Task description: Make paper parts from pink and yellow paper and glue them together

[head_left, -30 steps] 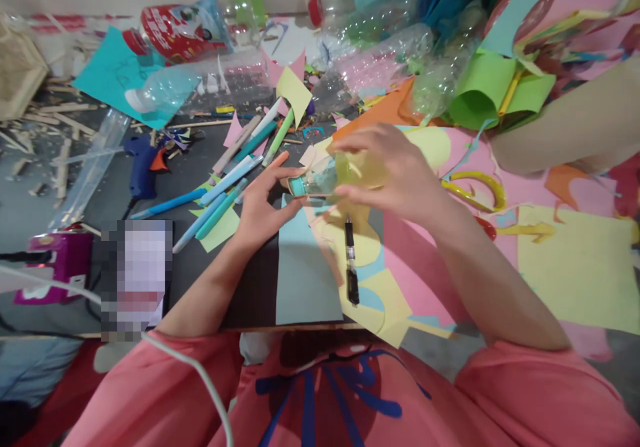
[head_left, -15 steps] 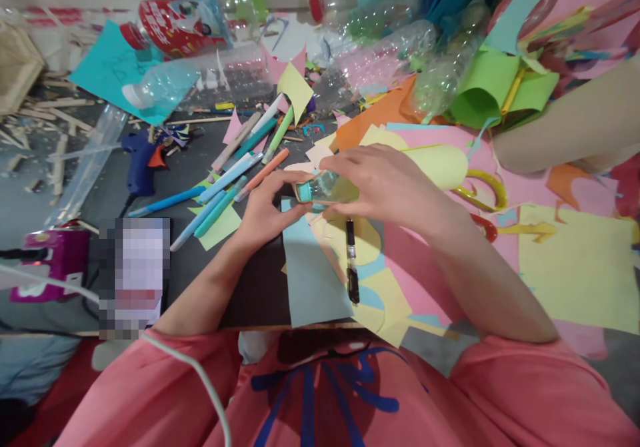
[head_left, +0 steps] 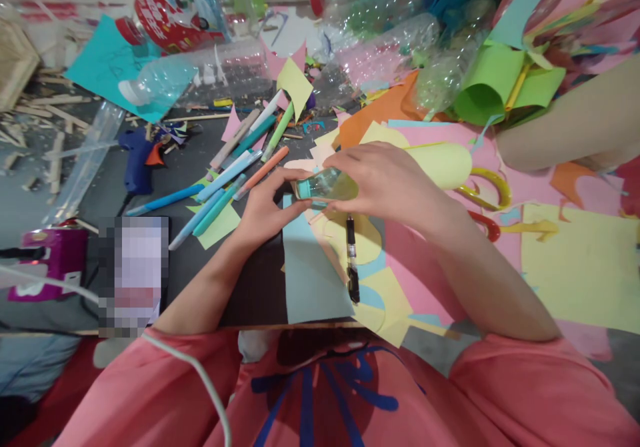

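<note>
A small clear bottle (head_left: 326,185) with a light teal cap end lies sideways between my hands, the cap pointing left. My left hand (head_left: 267,207) grips the cap end between thumb and fingers. Around the other end, my right hand (head_left: 385,179) is closed, and its palm hides that part of the bottle. A thin brownish edge, perhaps a strip of paper, runs along the bottle; I cannot make it out fully. Just below are a black pen (head_left: 353,260), a pale blue paper sheet (head_left: 315,267) and yellow paper pieces (head_left: 393,300).
Several markers (head_left: 227,177) and a blue glue gun (head_left: 137,160) lie left, near a phone (head_left: 143,267). Plastic bottles (head_left: 220,73) line the back. On the right are yellow-handled scissors (head_left: 493,187), pink paper (head_left: 415,267) and another person's arm (head_left: 570,123).
Both hands keep their hold on the bottle, with only a slight shift of the fingers. The view has moved a little.
</note>
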Available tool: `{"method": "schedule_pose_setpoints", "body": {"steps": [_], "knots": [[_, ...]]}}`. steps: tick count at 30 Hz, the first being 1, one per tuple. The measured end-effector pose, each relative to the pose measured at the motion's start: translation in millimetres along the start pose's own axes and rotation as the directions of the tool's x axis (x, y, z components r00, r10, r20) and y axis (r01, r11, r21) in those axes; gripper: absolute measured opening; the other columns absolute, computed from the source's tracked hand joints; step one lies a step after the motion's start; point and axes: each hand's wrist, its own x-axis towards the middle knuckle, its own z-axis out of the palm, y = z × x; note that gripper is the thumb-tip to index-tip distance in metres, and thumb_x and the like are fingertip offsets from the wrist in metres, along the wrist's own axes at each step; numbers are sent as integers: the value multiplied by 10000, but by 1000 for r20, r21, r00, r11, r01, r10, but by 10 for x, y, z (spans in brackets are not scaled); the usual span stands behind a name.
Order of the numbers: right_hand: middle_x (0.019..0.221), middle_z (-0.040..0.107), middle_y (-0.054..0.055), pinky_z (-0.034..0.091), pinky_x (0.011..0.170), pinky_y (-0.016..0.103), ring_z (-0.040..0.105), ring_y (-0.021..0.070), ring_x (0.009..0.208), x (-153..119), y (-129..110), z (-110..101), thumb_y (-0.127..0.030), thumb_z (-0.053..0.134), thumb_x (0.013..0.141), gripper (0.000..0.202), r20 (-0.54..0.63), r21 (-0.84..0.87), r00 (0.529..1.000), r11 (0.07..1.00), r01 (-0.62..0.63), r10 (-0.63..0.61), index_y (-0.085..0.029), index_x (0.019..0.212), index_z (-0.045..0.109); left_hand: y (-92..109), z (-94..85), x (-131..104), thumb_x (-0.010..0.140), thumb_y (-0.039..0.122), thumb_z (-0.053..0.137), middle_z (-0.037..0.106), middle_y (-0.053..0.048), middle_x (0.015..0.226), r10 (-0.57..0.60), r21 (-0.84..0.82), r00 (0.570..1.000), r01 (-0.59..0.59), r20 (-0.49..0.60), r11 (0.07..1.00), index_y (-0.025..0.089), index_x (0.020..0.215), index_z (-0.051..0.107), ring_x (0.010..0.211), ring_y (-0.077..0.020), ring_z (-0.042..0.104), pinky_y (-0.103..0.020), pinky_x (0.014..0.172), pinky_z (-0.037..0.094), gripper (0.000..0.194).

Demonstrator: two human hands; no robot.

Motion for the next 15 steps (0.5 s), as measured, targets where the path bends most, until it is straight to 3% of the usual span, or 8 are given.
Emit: {"method": "schedule_pose_setpoints", "body": {"steps": [10,15], "knots": [[967,735,103,395,701,345,646,282,879,3,-1,-85,-480,719,798,426,57,39,998,998,-44,41,-177,1093,667,8,-11,-1,801,474,761,735,-91,1105,90,29,996,-90,-18,996,243,1070,668,1092,-264,697,-428,974,565,366],[979,730,109,394,707,339,639,274,882,9,-1,-67,-480,727,789,433,40,51,999,998,-24,22,-168,1083,666,-12,4,-33,796,468,766,717,-112,1162,63,18,998,-64,12,998,226,1146,647,1122,-279,693,-414,965,577,441]]}}
